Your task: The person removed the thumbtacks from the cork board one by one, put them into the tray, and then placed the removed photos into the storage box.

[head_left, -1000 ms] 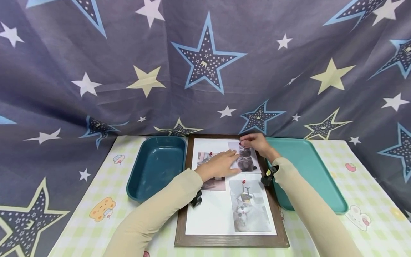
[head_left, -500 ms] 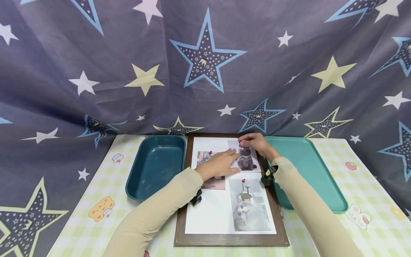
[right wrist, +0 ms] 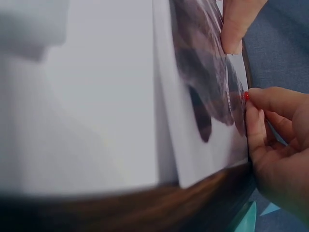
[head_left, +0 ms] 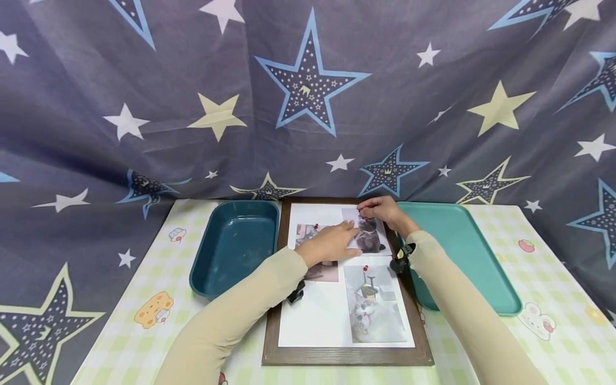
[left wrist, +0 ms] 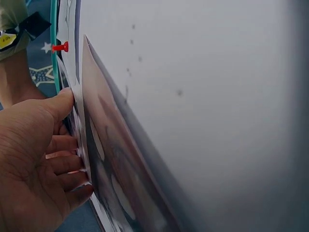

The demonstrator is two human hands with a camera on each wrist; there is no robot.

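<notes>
A white board in a brown wooden frame point(head_left: 348, 356) lies on the table. At its upper right is a photo of a dark grey cat point(head_left: 369, 241). My right hand point(head_left: 385, 211) pinches a red push pin point(right wrist: 246, 95) between thumb and fingertips at that photo's top edge. My left hand point(head_left: 331, 243) rests with extended fingers on the photo's left side, its palm over another cat photo point(head_left: 321, 274). That left photo has a red pin point(head_left: 316, 226) at its top. Lower down, a white cat photo point(head_left: 375, 315) hangs from another red pin point(head_left: 366, 268).
A dark teal deep tray point(head_left: 234, 248) stands left of the frame. To the right, partly under my right forearm, lies a flat green tray point(head_left: 462, 251). A star-patterned curtain point(head_left: 308, 160) hangs behind the table with its checked cloth point(head_left: 125, 321).
Both hands hold nearly the same places on the upper right photo. The head view has shifted very slightly; nothing else has visibly moved.
</notes>
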